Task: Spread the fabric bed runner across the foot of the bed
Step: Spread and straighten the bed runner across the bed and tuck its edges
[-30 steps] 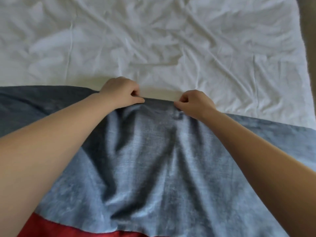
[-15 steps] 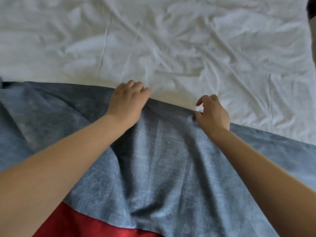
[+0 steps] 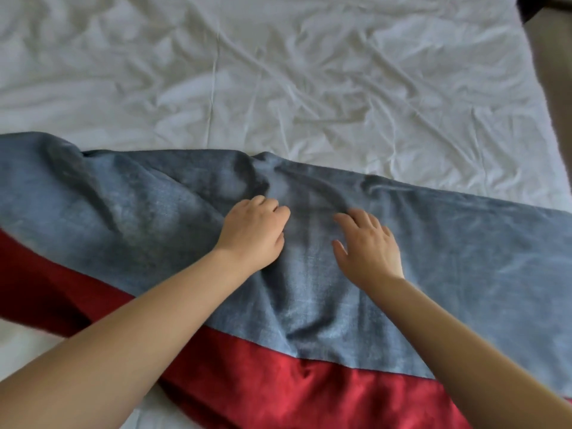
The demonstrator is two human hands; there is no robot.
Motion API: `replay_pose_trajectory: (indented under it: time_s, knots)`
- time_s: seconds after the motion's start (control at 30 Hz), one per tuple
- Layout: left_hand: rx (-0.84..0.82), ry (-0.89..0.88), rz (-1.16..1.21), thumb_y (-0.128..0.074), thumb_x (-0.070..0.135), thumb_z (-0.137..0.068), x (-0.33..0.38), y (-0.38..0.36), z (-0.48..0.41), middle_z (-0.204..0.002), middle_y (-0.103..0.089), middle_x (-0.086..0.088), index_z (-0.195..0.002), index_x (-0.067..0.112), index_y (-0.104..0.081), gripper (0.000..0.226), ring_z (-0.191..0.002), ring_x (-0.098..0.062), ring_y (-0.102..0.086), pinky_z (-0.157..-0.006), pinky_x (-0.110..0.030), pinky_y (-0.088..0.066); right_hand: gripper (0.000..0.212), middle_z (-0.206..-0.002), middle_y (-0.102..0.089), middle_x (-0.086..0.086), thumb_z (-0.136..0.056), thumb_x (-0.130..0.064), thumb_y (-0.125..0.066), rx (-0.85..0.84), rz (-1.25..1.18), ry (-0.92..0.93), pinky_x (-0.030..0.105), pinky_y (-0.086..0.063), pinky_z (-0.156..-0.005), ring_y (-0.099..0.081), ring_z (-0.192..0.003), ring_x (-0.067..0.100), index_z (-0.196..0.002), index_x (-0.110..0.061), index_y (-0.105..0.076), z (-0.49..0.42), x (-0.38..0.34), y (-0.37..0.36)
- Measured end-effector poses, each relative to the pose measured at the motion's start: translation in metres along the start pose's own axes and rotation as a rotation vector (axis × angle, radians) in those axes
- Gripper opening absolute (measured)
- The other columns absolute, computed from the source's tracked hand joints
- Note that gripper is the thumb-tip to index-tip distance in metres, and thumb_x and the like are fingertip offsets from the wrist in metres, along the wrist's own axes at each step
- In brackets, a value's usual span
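Runner (image 3: 448, 243), ends cut off, on sheet (image 3: 278, 72); left hand (image 3: 253, 233) apparently curled, right hand (image 3: 368, 246) spread flat.

The bed runner (image 3: 448, 261), blue-grey with a red band along its near edge, lies rumpled across the white sheet (image 3: 278, 72). Both hands rest on the blue part near its middle. The left hand (image 3: 252, 233) has its fingers curled loosely against the cloth; the right hand (image 3: 368, 246), just beside it, lies flat with fingers spread. Folds bunch up just beyond the hands, toward the runner's far edge.
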State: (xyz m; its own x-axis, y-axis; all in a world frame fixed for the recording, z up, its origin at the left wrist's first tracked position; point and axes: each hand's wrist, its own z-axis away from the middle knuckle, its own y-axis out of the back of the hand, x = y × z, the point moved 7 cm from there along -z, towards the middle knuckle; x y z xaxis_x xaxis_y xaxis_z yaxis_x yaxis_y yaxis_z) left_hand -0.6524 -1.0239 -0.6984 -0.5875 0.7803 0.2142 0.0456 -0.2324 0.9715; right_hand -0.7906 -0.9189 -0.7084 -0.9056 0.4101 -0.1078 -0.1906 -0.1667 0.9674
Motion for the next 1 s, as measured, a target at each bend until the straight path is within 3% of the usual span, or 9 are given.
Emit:
replay_pose_trajectory:
  time_s: [0.47,0.67,0.77,0.87,1.0]
  knots:
    - [0.078,0.079,-0.017,-0.052,0.026,-0.083,0.067,0.014,0.125,-0.097,-0.061,-0.001,-0.098,0.018,-0.060,0.019,-0.095,-0.024,-0.056,-0.075,-0.035,-0.042,0.040,-0.124,-0.051,0.001,-0.088,-0.039,-0.053,0.015,-0.023,0.029,0.037,-0.040,-0.092,-0.050,-0.115,0.023,-0.124,-0.022,-0.052,0.126,-0.049,-0.004]
    - [-0.191,-0.161,-0.035,-0.062,0.036,-0.077,0.113,-0.025,0.219,-0.100,-0.057,0.002,-0.096,0.023,-0.059,0.023,-0.098,-0.021,-0.053,-0.077,-0.034,-0.041,0.020,-0.093,-0.057,0.004,-0.082,-0.034,-0.055,-0.035,-0.106,0.159,0.035,-0.040,-0.065,-0.057,-0.090,0.028,-0.092,-0.016,-0.060,0.235,-0.081,-0.047]
    - [-0.247,-0.205,-0.117,-0.058,0.023,-0.082,0.120,-0.039,0.244,-0.102,-0.056,0.002,-0.100,0.021,-0.060,0.018,-0.102,-0.021,-0.051,-0.081,-0.034,-0.040,0.030,-0.097,-0.056,-0.004,-0.081,-0.044,-0.056,-0.123,-0.121,0.197,0.031,-0.042,-0.061,-0.055,-0.092,0.019,-0.101,-0.021,-0.056,0.269,-0.089,-0.077]
    - [-0.206,-0.158,-0.194,-0.045,0.008,-0.087,0.120,-0.044,0.249,-0.099,-0.057,-0.003,-0.096,0.015,-0.060,0.019,-0.098,-0.026,-0.052,-0.072,-0.034,-0.037,0.020,-0.099,-0.056,-0.005,-0.084,-0.027,-0.056,-0.097,-0.094,0.157,0.030,-0.042,-0.061,-0.055,-0.095,0.019,-0.104,-0.021,-0.055,0.275,-0.088,-0.085]
    - [-0.187,-0.079,-0.158,-0.050,-0.001,-0.080,0.120,-0.044,0.253,-0.097,-0.058,-0.003,-0.091,0.014,-0.062,0.022,-0.094,-0.026,-0.055,-0.063,-0.031,-0.031,0.014,-0.090,-0.059,-0.001,-0.081,-0.011,-0.051,-0.080,-0.116,0.122,0.033,-0.043,-0.057,-0.056,-0.087,0.022,-0.093,-0.016,-0.056,0.273,-0.084,-0.082]
